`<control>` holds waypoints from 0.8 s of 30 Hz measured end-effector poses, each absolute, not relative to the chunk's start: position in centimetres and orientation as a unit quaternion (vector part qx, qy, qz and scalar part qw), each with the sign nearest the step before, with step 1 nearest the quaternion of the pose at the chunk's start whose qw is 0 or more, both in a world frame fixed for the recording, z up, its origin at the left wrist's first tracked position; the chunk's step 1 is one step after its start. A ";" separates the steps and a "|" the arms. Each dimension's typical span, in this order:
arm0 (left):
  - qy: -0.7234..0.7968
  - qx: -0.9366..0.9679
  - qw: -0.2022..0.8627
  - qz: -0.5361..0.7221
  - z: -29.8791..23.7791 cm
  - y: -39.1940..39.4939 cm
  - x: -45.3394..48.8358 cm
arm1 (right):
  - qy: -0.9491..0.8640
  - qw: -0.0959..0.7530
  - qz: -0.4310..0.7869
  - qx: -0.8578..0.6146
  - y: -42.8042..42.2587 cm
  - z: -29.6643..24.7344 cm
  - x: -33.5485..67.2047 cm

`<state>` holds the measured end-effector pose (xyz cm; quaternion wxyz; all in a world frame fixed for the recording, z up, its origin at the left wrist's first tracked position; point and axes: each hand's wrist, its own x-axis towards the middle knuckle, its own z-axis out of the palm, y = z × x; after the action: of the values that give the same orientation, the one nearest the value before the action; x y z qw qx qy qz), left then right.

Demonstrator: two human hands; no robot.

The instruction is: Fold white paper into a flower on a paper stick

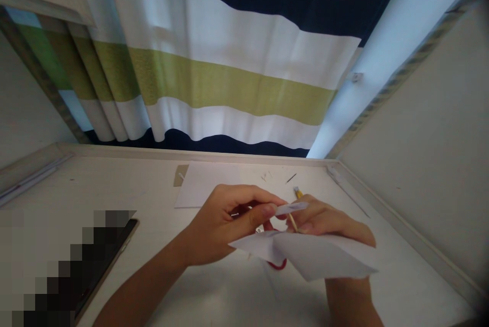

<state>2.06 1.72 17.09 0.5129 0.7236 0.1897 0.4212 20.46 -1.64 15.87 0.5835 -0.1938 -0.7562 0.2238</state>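
Observation:
A folded piece of white paper (324, 258) hangs between my hands, its wide part spread in front of my right wrist. My left hand (229, 225) pinches a narrow paper flap (292, 208) between thumb and fingers. A thin wooden stick (292, 222) slants beside that flap, its lower end at the fingertips of my right hand (332, 222), which is closed. The paper covers part of the right hand and wrist. Beneath the paper a curved red piece (278, 266) shows on the table, mostly hidden.
White sheets (194, 184) lie at the back of the white table (122, 179), over a tan card (178, 176). A dark thin object (291, 178) and a yellow tool (298, 192) lie behind my right hand. A dark-edged device (110, 261), partly blurred out, is at left. A striped curtain (229, 82) hangs behind.

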 end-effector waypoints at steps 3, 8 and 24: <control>0.191 0.727 0.514 0.413 17.0 1.8 2.1 | -0.754 0.587 0.220 -0.196 -1.8 15.8 20.3; 0.179 0.737 0.499 0.418 17.0 1.8 2.2 | -0.749 0.592 0.220 -0.200 -1.9 15.6 20.3; 0.054 0.784 0.427 0.448 17.3 1.8 1.8 | -0.787 0.545 0.199 -0.208 -3.1 16.8 20.3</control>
<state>1.83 1.82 17.33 0.4267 0.7835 0.0544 0.4484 20.30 -3.12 16.80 0.5453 -0.2078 -0.7873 0.1989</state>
